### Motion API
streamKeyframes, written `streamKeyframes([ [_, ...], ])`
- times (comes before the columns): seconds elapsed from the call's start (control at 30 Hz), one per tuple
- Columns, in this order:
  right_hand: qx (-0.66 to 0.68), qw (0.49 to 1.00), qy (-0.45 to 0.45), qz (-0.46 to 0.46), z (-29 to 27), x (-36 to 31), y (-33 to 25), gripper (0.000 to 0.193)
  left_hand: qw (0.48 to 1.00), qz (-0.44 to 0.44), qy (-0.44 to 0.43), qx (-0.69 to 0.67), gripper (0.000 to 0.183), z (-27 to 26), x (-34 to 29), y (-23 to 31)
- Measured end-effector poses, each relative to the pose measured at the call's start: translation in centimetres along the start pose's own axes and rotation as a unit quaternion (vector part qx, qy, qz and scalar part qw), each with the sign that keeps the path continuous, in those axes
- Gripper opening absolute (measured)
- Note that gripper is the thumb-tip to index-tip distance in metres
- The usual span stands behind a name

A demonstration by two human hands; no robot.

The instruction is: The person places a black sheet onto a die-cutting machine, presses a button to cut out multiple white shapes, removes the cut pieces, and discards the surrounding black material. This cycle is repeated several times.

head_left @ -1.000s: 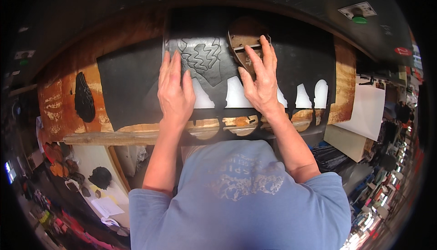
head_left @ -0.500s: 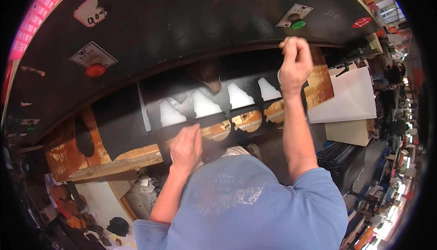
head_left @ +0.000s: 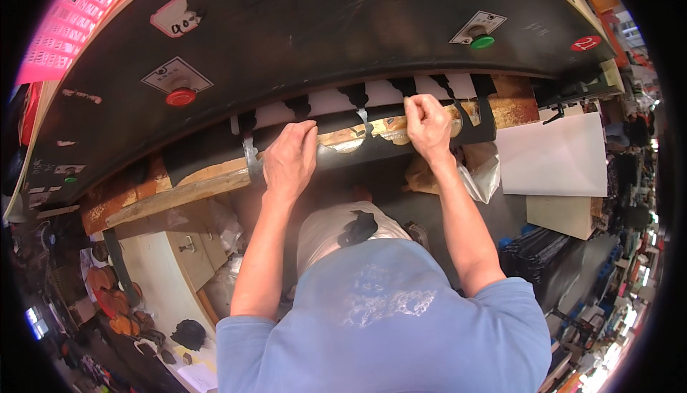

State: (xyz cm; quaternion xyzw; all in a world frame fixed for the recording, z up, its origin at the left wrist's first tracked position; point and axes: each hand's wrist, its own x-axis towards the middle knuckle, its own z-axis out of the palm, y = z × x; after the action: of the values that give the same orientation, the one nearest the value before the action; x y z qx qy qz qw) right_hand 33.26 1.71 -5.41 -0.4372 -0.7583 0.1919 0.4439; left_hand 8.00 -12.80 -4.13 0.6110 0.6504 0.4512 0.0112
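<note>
A black sheet (head_left: 472, 132) lies across the work board, pierced by a row of cut-out openings with pale white and yellowish surfaces showing through. Narrow black strips divide the openings. At the left part of the row, my left hand (head_left: 290, 160) is closed, its thumb and fingertips pinched at the sheet. My right hand (head_left: 429, 132) is also closed, fingertips together against a strip farther right. The pinched material is mostly hidden by the fingers. Over the sheet's far side hangs the dark front of a machine (head_left: 322, 28).
The machine front carries a red button (head_left: 180, 96) at left and a green button (head_left: 481, 39) at right. The work board (head_left: 179, 198) has a worn wooden edge. A white sheet (head_left: 551, 155) lies to the right, with a pink basket (head_left: 79, 21) at upper left.
My right hand has come down from near the green button to the black sheet. The openings now show closer to the machine's lower edge, and the view has shifted. My left hand stays near the sheet.
</note>
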Motion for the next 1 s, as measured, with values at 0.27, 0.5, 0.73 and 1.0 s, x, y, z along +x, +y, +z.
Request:
streamKeyframes([
  [0.27, 0.054, 0.997, -0.01, 0.053, -0.3, 0.5, 0.5, 0.014, 0.998, -0.037, -0.035, 0.024, 0.018, -0.1, 0.0, 0.2],
  [0.5, 0.146, 0.971, -0.052, 0.181, -1.6, 0.9, 1.4, 0.019, 0.999, -0.046, -0.018, 0.001, 0.018, 0.4, -0.5, 0.6],
  [0.73, 0.145, 0.976, -0.018, 0.159, 0.2, 0.2, -2.7, 0.01, 0.994, -0.094, -0.049, -0.038, 0.02, -0.1, -2.7, 1.2],
  [1.0, 0.013, 0.991, -0.127, -0.044, 12.2, 6.9, -6.0, 0.071, 0.979, -0.17, -0.097, -0.056, 0.012, -0.9, -0.9, -1.4],
])
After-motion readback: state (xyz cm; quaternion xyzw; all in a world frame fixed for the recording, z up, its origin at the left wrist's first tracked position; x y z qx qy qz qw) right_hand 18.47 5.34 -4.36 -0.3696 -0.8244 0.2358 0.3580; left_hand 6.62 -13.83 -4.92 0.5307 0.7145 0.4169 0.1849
